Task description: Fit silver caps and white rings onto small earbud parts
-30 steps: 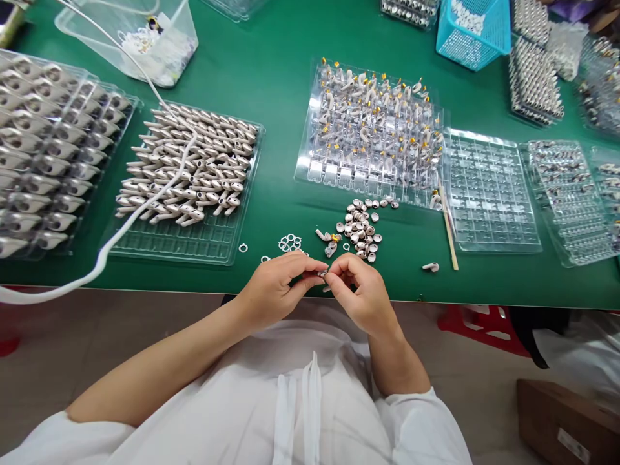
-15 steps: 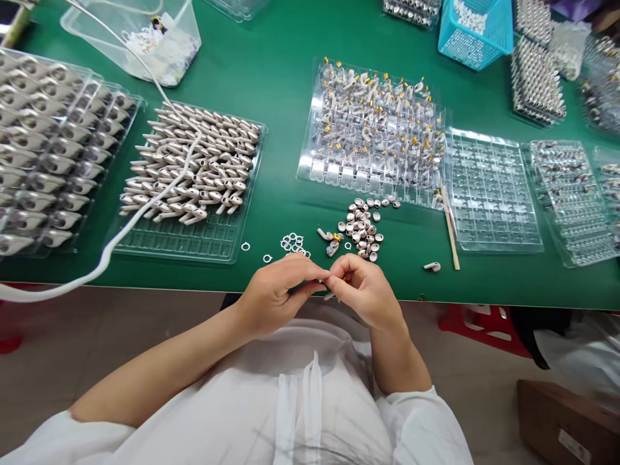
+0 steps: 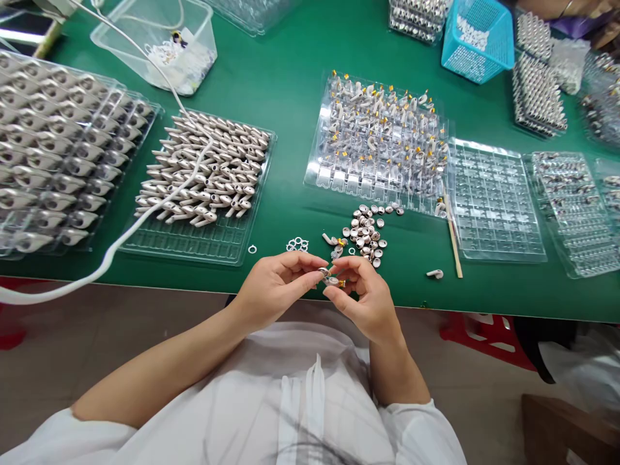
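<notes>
no readable text, labels, brands or numbers on any tray, basket or part

Matt green covering on the counter point(image 3: 290, 77). The trays point(image 3: 494, 200) at two o'clock are clear, glossy plastic. The loose caps point(image 3: 365, 232) shine like polished metal; the small part point(image 3: 333, 280) looks smooth pale plastic. The stick point(image 3: 454, 242) is bare wood, the basket point(image 3: 477, 39) at one o'clock blue plastic mesh.

I saw a small silvery cap point(image 3: 322, 271) touching a white earbud shell point(image 3: 334, 282) with a gold tab, both pinched aloft.
</notes>
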`<state>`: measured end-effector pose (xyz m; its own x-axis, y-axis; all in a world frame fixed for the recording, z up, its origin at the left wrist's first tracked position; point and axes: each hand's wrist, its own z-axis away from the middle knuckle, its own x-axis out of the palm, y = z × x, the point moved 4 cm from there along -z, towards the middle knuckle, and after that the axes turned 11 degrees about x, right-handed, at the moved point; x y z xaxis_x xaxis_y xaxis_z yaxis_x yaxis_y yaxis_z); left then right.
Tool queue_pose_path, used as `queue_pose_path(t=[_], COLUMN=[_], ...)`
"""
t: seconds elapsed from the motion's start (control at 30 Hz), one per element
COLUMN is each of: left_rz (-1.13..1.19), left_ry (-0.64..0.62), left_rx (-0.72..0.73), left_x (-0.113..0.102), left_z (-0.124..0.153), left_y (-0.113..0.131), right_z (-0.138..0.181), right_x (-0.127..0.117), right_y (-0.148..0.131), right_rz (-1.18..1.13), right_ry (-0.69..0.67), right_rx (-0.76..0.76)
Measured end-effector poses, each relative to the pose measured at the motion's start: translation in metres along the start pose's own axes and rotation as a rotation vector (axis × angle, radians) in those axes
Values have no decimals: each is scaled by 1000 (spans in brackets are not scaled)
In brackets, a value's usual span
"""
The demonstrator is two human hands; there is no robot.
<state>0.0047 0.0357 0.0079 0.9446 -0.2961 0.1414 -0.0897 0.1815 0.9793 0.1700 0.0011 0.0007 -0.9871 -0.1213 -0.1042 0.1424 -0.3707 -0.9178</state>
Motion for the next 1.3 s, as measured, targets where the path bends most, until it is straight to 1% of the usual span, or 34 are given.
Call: queue_pose_path(t=[0.1, 0.17, 0.3, 0.47, 0.73, 1.0, 1.13, 1.3], left_rz=[52, 63, 59, 39, 31, -42, -42, 11], left_ry=[8, -8, -54, -62, -38, -26, -14, -38], left_rx=[-70, -109, -157, -192, -186, -126, -125, -135], left_x=[2, 4, 7, 9, 10, 8, 8, 12], left_z=[-2, -5, -8, -9, -9, -7, -8, -8], left_y=[1, 1, 1, -1, -6, 0, -1, -2], right_z=[3, 4, 3, 4, 4, 6, 6, 5], right_x=[-1, -1, -2, -3, -3, -1, 0, 1], right_y=[1, 2, 5, 7, 7, 5, 4, 2], right_rz=[4, -36, -133, -146, -101, -58, -14, 50], right_ry=[63, 86, 80, 77, 97, 89, 84, 133], right_rx=[-61, -65, -37, -56, -54, -46, -40, -27])
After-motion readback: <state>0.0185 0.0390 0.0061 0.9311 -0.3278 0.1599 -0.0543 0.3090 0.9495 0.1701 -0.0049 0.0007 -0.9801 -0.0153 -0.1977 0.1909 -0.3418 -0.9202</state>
